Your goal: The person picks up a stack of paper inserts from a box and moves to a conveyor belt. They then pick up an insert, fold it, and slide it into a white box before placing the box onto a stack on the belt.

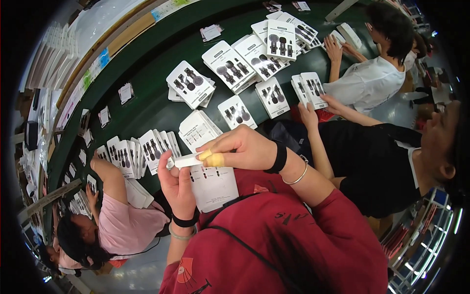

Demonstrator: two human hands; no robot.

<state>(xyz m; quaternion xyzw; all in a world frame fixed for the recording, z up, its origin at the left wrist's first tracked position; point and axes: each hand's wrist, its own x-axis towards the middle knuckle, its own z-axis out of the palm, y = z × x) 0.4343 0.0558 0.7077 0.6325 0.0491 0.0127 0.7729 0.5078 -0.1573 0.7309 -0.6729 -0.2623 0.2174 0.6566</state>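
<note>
Between my two hands is a narrow white box edge (188,160). My left hand (177,188) grips its left end, thumb on the near side and fingers behind. My right hand (240,149) pinches its right end, with yellow covers (213,159) on the fingertips. Just below, a white carton face (214,195) with small printed pictures lies near my red shirt; I cannot tell whether it belongs to the same box. A stack of white cartons (199,128) sits just beyond my hands, and a single carton (237,111) with pictured black parts lies past my right hand.
Stacked cartons (226,63) cover parts of the green belt (156,73) ahead, and more cartons (125,154) stand in a row to my left. A person in pink (127,220) works at left; a person in black (377,166) holds cartons at right, with another in white (369,81) beyond.
</note>
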